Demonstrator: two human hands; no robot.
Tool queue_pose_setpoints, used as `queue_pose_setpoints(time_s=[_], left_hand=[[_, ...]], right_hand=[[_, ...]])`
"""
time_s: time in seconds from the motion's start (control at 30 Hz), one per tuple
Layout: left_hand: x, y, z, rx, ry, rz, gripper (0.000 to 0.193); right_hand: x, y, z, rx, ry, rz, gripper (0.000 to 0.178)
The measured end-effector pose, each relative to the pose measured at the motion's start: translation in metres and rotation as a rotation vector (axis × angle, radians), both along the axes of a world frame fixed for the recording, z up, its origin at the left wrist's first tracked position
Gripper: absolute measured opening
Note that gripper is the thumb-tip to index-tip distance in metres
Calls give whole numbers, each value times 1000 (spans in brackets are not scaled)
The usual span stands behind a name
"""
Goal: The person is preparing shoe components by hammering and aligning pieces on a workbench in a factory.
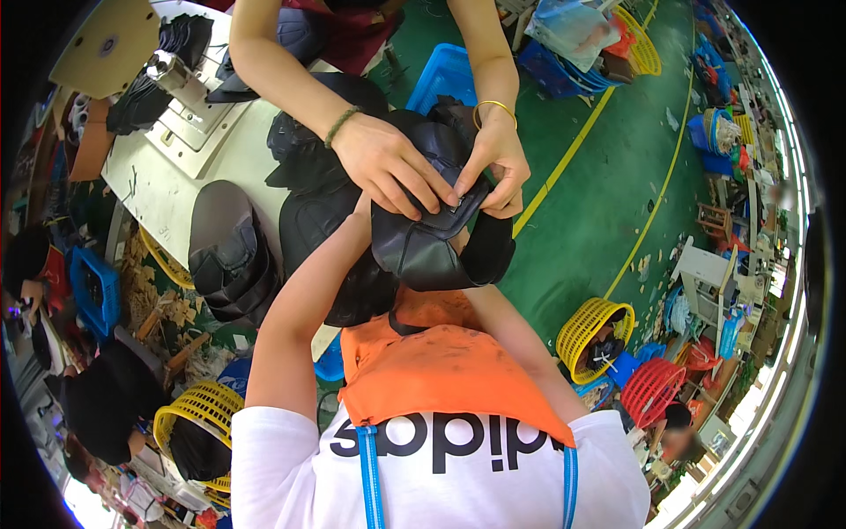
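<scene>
A black leather piece (427, 251), curved like a shoe upper, is held up in front of my orange apron. My left hand (363, 205) reaches its left edge; its fingers are hidden behind the piece and another person's hand. Part of my right hand (460, 240) shows in the opening of the leather, holding it from below, with most fingers covered. Across from me, the person's one hand (388, 167), with a green bracelet, lies on the leather. That person's other hand (500, 172), with a gold bangle, pinches its upper edge near a small dark tab.
A stack of black leather pieces (231, 247) stands left of my arm, beside a pale sewing-machine table (132, 189). More black pieces (304, 207) lie under the work. A blue bin (445, 75) is behind it. Yellow baskets (595, 339) and a red basket (652, 392) stand on the green floor.
</scene>
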State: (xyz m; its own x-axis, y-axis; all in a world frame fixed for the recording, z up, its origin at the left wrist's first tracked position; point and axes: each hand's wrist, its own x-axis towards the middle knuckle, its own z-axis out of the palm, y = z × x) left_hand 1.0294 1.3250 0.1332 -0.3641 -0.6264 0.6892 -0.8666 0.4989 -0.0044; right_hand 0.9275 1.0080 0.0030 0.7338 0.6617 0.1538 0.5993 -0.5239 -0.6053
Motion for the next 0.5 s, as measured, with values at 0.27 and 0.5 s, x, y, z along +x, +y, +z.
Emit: queue_pose_setpoints(time_s=[0.27,0.5], left_hand=[[-33,-16,-18,150,232,401,19],[-76,-36,-32,219,423,898,25]], right_hand=[[5,6,-14,76,-59,-53,37],[12,8,-20,140,-99,-80,38]])
